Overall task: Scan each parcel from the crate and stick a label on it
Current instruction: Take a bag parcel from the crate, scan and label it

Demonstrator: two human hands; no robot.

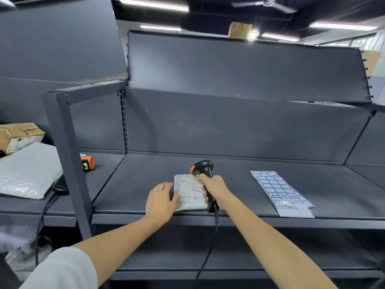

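Note:
A small white parcel (pixel 189 192) with a printed shipping label lies flat on the dark shelf (pixel 239 180), near its front edge. A blue-edged sticker sits on its right side. My left hand (pixel 161 200) rests on the parcel's left edge with fingers nearly straight. My right hand (pixel 213 187) grips the handle of a black barcode scanner (pixel 205 170) with an orange trigger, its head tilted down over the parcel's top. Sheets of blue-bordered labels (pixel 281 191) lie on the shelf to the right.
A grey shelf post (pixel 66 155) stands at the left. Behind it sit an orange device (pixel 88 162), a large grey bagged parcel (pixel 29 174) and a brown taped box (pixel 18 135). The scanner's cable (pixel 210 247) hangs down over the lower shelf.

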